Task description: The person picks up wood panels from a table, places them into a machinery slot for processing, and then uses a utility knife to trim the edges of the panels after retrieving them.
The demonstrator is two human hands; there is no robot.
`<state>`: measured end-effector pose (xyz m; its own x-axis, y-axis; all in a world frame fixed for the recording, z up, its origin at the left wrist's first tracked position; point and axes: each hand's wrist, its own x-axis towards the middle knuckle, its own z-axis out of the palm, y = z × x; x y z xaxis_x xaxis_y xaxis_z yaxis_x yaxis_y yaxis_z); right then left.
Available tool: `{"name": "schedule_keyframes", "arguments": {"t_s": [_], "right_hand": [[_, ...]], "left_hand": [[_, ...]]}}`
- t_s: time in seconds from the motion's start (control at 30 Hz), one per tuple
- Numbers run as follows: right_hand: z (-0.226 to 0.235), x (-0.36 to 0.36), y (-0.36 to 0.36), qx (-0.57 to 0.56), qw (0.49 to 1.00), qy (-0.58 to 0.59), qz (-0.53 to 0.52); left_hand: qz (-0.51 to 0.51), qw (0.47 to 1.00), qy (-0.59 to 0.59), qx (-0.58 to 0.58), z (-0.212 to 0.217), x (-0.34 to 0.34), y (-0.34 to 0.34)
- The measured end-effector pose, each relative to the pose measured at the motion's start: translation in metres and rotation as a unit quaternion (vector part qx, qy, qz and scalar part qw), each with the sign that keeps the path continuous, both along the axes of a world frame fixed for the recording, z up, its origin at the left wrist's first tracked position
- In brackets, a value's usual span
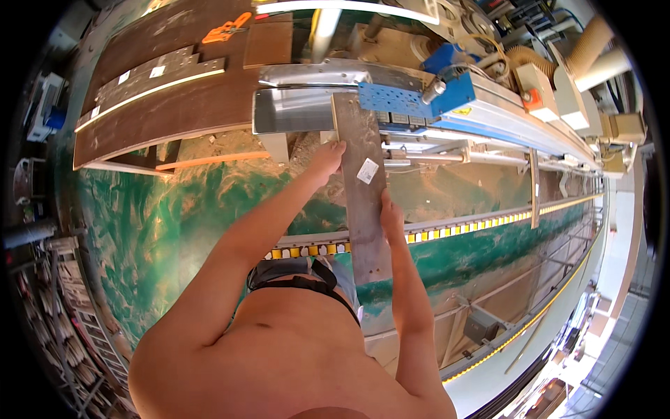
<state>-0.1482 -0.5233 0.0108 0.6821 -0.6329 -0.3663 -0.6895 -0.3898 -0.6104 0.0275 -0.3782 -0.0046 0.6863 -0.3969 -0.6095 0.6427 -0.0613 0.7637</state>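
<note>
A long grey-brown wood-grain board [359, 209] with a white label [367, 170] lies lengthwise away from me between my hands. My left hand [329, 159] grips its left edge, fingers partly hidden by the board. Closer to me, my right hand [392, 215] is closed on the right edge. The board's far end rests on or over the shiny metal infeed table [293, 110] of a machine, beside a blue perforated plate [395, 99]; whether it touches the plate I cannot tell. Its near end hangs over the roller rail in front of my waist.
Left of the machine stands a brown worktable [167, 133] holding stacked boards [150, 80] and an orange tool [227, 28]. A rail with yellow rollers [453, 229] runs off to the right, where another narrow board [534, 188] lies across. Sawdust covers the green floor [174, 202].
</note>
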Motion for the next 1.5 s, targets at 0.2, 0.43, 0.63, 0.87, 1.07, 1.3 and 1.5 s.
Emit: {"name": "schedule_keyframes", "arguments": {"t_s": [0.2,0.43,0.63,0.87,1.07,1.3,1.5], "right_hand": [[0.011,0.029,-0.028,0.087,0.996,-0.026,0.000],[0.008,0.077,-0.044,0.167,0.981,-0.097,0.034],[-0.015,0.078,-0.056,0.133,0.984,-0.109,0.055],[-0.006,0.072,-0.113,0.121,0.982,-0.140,0.028],[-0.007,0.062,-0.163,0.128,0.984,-0.114,0.040],[-0.008,0.050,-0.214,0.124,0.984,-0.125,0.032],[-0.023,0.051,-0.268,0.136,0.984,-0.110,0.044]], "left_hand": [[0.028,0.998,-0.020,0.058,-0.002,0.016,-0.036],[0.104,0.979,-0.139,0.107,-0.033,0.009,-0.048],[0.091,0.973,-0.104,0.184,0.006,0.000,-0.053],[0.082,0.983,-0.128,0.108,-0.024,0.001,-0.104],[0.043,0.990,-0.068,0.119,-0.008,-0.009,-0.152],[0.063,0.978,-0.127,0.150,-0.003,-0.024,-0.208],[0.087,0.981,-0.111,0.132,-0.008,-0.022,-0.266]]}}
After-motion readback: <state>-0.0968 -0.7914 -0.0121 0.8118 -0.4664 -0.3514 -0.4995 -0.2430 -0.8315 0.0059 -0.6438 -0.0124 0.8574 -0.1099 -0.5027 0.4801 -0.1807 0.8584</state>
